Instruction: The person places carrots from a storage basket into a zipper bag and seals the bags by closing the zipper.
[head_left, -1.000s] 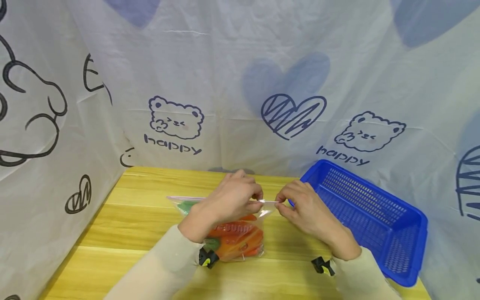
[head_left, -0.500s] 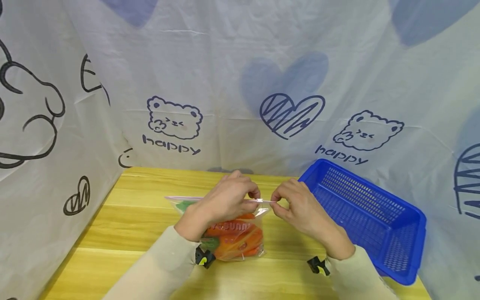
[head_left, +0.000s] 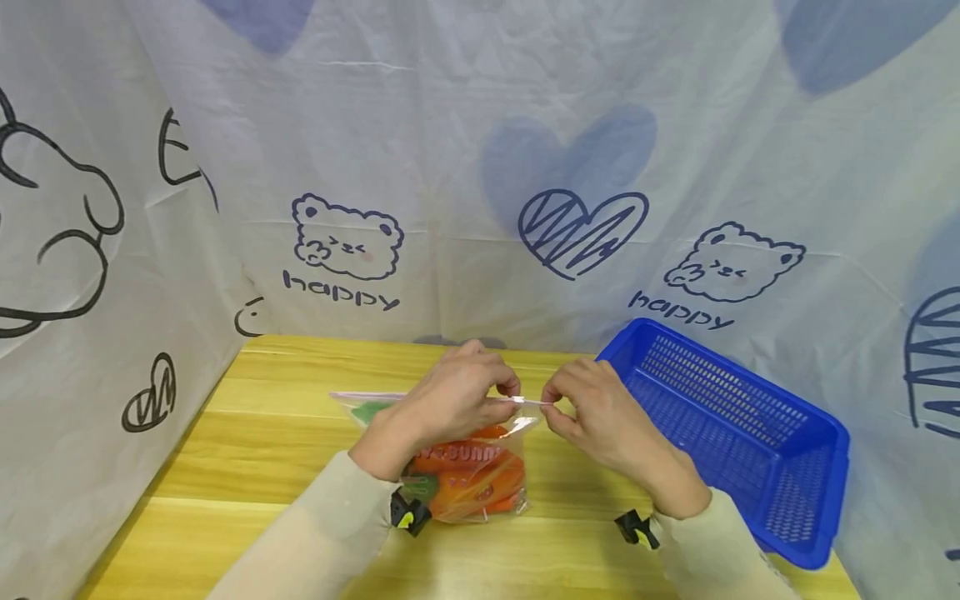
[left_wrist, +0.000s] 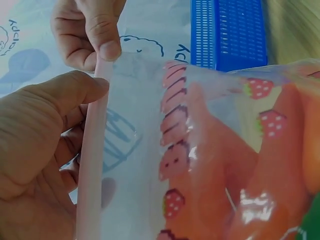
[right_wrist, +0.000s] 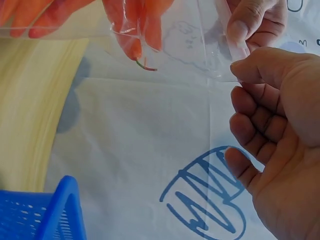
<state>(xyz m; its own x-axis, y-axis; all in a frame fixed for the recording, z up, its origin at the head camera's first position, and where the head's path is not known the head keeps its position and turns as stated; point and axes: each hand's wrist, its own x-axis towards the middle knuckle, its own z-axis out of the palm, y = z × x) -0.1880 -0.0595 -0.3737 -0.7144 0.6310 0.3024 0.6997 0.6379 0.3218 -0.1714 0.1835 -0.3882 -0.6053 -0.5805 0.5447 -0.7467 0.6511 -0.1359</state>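
A clear zip-top bag (head_left: 491, 487) with printed strawberries and lettering is held up by its pinkish zip strip (left_wrist: 92, 165). Inside it show orange, tapering pieces (left_wrist: 260, 185), carrot-like in shape, and something green (head_left: 367, 411). My left hand (head_left: 457, 396) pinches the strip between thumb and fingers, toward the bag's right end. Close beside it, my right hand (head_left: 603, 417) pinches the end of the strip at the corner, thumb against forefinger. The right wrist view shows the right hand's other fingers loosely curled below the corner.
To the right stands a blue perforated plastic basket (head_left: 806, 533), close to my right forearm. Under everything lies a yellow wood-grain table (head_left: 270, 467). A white printed cloth (head_left: 450, 167) hangs behind the table and at its sides.
Both hands have shifted slightly left, the right one a little nearer to the left. Their pinch on the zip strip looks the same, and the last half second shows almost no motion.
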